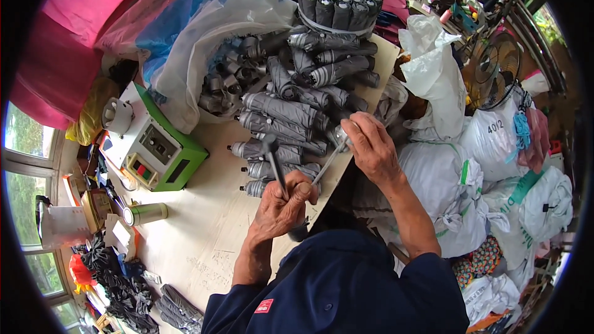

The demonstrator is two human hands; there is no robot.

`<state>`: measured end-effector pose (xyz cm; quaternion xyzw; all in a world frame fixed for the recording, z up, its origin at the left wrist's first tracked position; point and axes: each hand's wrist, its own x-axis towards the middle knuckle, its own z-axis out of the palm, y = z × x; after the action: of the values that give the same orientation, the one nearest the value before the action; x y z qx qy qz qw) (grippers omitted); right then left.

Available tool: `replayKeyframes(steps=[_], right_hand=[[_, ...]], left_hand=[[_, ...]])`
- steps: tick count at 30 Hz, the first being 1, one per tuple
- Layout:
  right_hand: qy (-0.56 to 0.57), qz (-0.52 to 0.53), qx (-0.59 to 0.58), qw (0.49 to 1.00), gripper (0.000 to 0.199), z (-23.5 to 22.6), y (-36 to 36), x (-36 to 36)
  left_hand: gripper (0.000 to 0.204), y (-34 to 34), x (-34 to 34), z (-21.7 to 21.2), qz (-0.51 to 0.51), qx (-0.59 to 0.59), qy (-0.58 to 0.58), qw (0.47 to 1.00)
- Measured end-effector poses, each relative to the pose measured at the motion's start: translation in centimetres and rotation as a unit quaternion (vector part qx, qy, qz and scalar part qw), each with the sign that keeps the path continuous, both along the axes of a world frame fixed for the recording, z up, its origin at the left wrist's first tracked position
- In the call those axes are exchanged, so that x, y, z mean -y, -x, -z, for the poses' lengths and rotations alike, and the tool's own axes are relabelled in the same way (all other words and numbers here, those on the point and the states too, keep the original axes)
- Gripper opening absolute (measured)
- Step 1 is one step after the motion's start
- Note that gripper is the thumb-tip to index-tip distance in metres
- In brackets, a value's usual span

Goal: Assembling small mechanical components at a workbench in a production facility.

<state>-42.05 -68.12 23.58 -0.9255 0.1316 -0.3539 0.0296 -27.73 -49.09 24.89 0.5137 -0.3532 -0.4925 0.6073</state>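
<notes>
My left hand (279,207) is closed, with a dark rod (276,164) that has a blunt, rounded head standing up out of the fist. A dark cylindrical piece (299,230) shows just below that hand. Between both hands runs a thin silvery metal shaft (330,162); its lower end meets the left fingers. At its upper end my right hand (374,145) pinches it, partly hiding a small pale piece (340,133). Folded grey umbrellas (278,127) lie in a pile on the table just beyond my hands, several with dark tips pointing left.
A banded bundle of dark umbrellas (340,9) stands at the far table edge. Grey sleeve-like pieces (216,93) spill from a clear plastic bag (235,6). A green-and-white machine (167,148) and a flask (145,213) stand left. White sacks (427,173) crowd the right, near a fan (495,65).
</notes>
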Motion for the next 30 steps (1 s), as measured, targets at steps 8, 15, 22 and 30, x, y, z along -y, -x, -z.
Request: replayKeyframes(steps=[8, 15, 22, 30], right_hand=[[-0.471, -0.052, 0.219, 0.853, 0.031, 2.4, 0.6, 1.0], [-0.795, -0.239, 0.491, 0.265, 0.035, -0.3, 1.4, 1.3], [-0.801, -0.267, 0.491, 0.214, 0.038, 0.0, 1.0, 0.3], [-0.825, -0.232, 0.440, 0.267, 0.039, 0.1, 0.4, -0.2]], left_hand=[[0.042, -1.2, 0.5, 1.8, -0.021, 0.001, -0.060, 0.998], [0.049, -2.4, 1.1, 4.7, -0.025, -0.149, -0.051, 0.987], [0.049, -0.3, 3.1, 4.1, 0.009, -0.144, -0.074, 0.987], [0.056, 1.2, 3.2, 3.7, 0.055, 0.057, -0.113, 0.990]])
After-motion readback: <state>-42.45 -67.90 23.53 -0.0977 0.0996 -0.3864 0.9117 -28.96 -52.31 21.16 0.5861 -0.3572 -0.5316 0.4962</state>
